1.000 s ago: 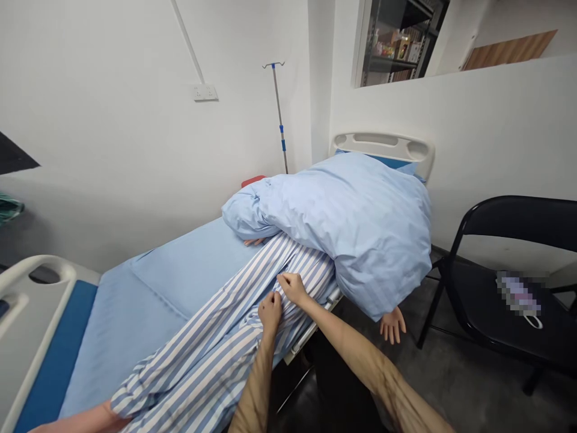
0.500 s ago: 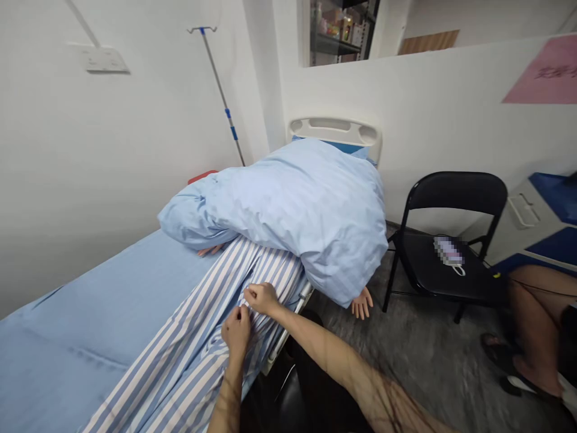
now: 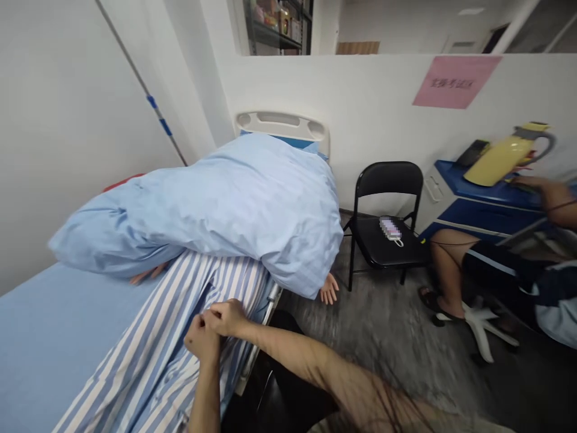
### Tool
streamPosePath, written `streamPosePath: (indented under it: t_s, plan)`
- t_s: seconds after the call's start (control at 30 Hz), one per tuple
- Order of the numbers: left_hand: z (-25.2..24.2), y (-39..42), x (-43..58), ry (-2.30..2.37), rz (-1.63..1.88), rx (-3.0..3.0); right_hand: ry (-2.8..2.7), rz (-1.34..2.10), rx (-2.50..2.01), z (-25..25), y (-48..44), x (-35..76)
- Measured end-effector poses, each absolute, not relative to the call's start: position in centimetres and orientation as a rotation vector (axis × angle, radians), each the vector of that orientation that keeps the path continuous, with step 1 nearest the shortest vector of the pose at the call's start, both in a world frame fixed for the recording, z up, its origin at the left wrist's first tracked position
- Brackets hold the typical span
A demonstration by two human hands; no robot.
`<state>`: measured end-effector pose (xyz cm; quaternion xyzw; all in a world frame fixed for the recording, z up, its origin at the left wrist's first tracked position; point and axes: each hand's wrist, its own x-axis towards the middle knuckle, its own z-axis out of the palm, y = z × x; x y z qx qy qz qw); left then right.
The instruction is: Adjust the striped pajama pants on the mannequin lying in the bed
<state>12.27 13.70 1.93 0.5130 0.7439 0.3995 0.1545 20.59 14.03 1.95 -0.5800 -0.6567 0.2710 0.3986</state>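
My left hand (image 3: 202, 338) is curled into a fist over the blue-and-white striped trousers (image 3: 238, 273) on the bed. My right hand (image 3: 229, 317), also a fist, is right beside it, and the two seem to touch. I see nothing held in either one. The trousers clothe the legs of a figure lying on the bed. A bunched light blue quilt (image 3: 234, 198) covers its upper body and hides the head. One hand of the figure (image 3: 329, 290) pokes out past the bed's right side; its other hand (image 3: 148, 273) shows under the quilt's left end.
A black folding chair (image 3: 390, 186) stands right of the bed, a small pouch-like item (image 3: 390, 228) on its seat. Farther right, a seated person's leg (image 3: 446, 273) is near a blue-topped cabinet (image 3: 455, 180) bearing a yellow thermos jug (image 3: 500, 157). An IV pole (image 3: 130, 63) rises at left.
The view has swung right, bringing the thermos jug and more of the seated person into sight. My two fists, slightly apart before, have come together over the trousers.
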Motion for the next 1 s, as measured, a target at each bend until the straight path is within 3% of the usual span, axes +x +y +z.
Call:
streamPosePath:
  t_s: [0.23,0.5,0.8,1.0]
  plan:
    - [1.0,12.9,12.5,2.147,1.103,1.542,-1.637,0.761,-1.490,3.1,14.6,21.1]
    - [0.7,11.7,12.2,2.072,1.171,1.585,-1.886,0.669,-1.284,8.3,17.1,22.5]
    - [1.0,11.1,12.6,2.133,1.069,1.553,-1.827,0.470,-1.506,2.2,17.7,22.5]
    - [2.1,11.9,13.5,2.220,0.964,1.477,-1.815,0.470,-1.479,2.2,17.7,22.5]
